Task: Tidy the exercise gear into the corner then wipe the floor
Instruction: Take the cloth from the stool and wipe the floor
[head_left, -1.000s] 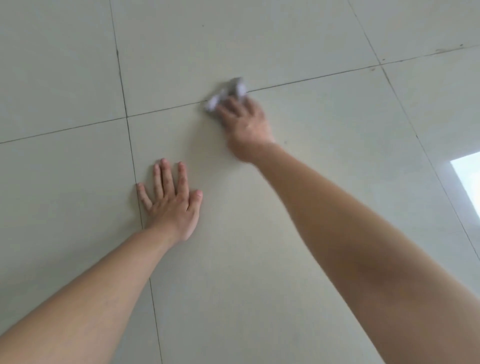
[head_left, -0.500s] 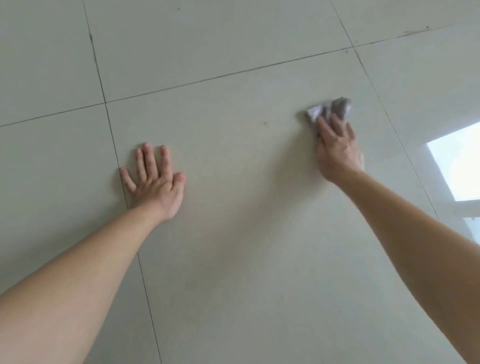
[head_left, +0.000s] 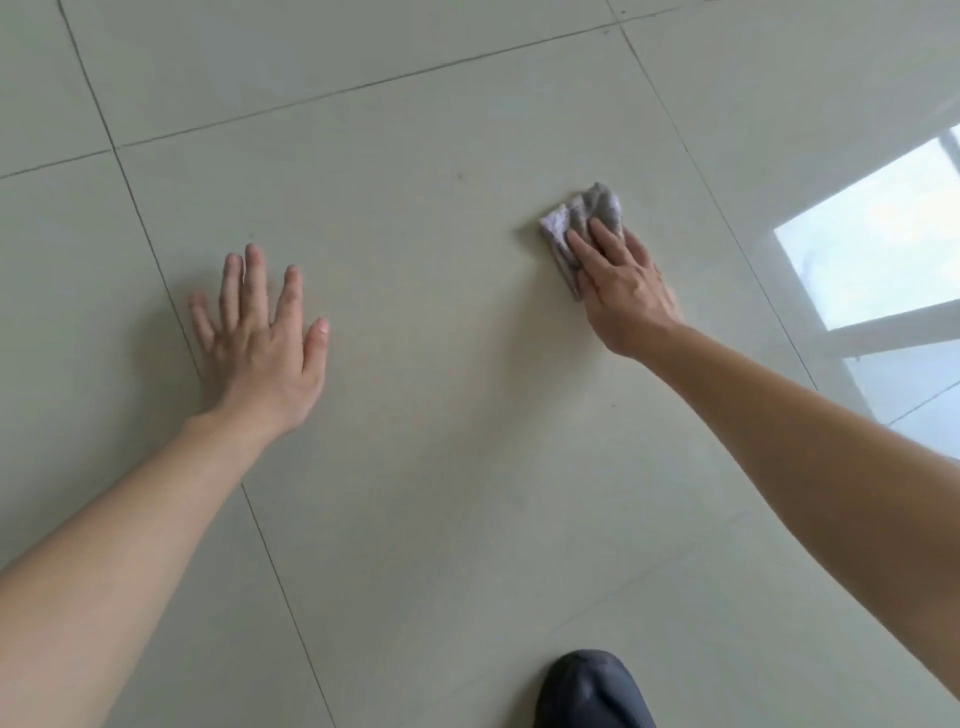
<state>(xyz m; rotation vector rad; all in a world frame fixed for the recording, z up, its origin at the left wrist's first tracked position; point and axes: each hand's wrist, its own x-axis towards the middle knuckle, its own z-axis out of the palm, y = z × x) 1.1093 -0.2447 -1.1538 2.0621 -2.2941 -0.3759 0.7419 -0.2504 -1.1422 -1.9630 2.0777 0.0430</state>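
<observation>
Head view looks down at a pale tiled floor (head_left: 441, 467), and both bare arms reach forward over it.

On the left side, the left hand (head_left: 260, 338) is palm down on the floor with the fingers straight and spread apart. It holds nothing. Its edge lies over a dark grout line (head_left: 138, 218) which runs from the top left down to the bottom. The hand is a little blurred, so I cannot tell how hard it leans on the tile.

On the right side, the right hand (head_left: 623, 280) lies on a small grey cloth (head_left: 582, 218). The fingers are straight and flat on top of the cloth and press it to the floor; they do not curl around it. The thumb is hidden from the camera. The cloth is crumpled, and its far part sticks out in front of the fingertips and to their left. It lies on the same big tile as the left hand, well apart from that hand, and near the grout line on the right side of this tile.

Further right, the shiny floor shows a bright reflection (head_left: 872, 249) with a window shape.

At the bottom edge, a dark shape (head_left: 592, 691), rounded, comes into the picture; I cannot tell what it is.
</observation>
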